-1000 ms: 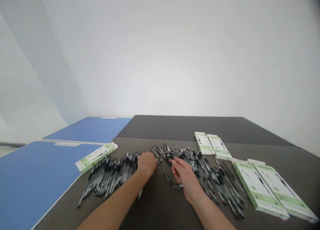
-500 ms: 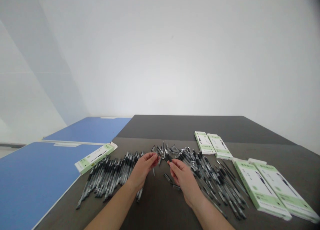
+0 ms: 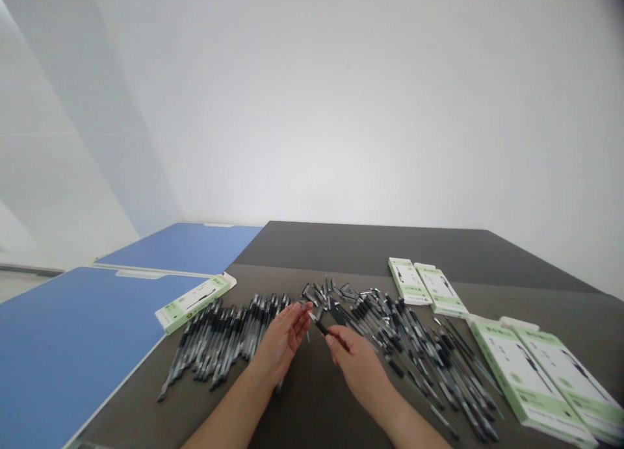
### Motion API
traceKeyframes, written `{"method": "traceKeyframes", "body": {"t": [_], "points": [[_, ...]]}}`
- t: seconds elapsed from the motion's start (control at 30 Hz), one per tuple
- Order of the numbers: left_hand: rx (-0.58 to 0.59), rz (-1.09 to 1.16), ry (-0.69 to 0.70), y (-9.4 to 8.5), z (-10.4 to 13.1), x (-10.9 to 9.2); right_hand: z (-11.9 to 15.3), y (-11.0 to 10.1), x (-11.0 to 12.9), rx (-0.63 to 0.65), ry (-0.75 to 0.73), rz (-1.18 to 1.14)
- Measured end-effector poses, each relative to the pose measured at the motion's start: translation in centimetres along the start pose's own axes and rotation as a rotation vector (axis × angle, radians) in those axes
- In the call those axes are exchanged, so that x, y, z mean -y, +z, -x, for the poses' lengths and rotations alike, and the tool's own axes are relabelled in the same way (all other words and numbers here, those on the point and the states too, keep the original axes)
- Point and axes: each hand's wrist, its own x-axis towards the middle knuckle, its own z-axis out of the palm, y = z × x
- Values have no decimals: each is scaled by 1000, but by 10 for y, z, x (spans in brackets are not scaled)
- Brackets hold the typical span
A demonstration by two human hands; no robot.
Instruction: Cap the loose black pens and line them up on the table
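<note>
A dark table (image 3: 316, 403) spans the foreground; a row of pens (image 3: 253, 329) lies left of the hands, a looser heap of pens (image 3: 439, 364) to the right; green-and-white boxes (image 3: 529, 374) flank both; bare forearms reach in from below, the right hand (image 3: 358, 368) back-up, the left hand (image 3: 280, 342) palm inward, fingers angled forward; the right thumb and fingers pinch a black-gripped pen (image 3: 320, 326), slanting toward the left hand, its pale tip near the left fingertips, which pinch a small piece (image 3: 305, 304), too blurred to name.
</note>
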Motion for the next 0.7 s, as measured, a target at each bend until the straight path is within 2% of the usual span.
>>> {"method": "traceKeyframes", "body": {"t": [0.13,0.27,0.47,0.6,0.7], "points": [[33,-51,4,3,4,3,0,-1,-2,-1,0,59],[97,-217,56,7,9,2,0,-2,3,4,-25,76],[198,-422,140,11,10,0,1,2,2,65,27,-92],[181,-407,146,14,10,1,2,4,0,72,42,-159],[132,-406,160,12,10,-4,1,1,-1,49,26,-105]]}}
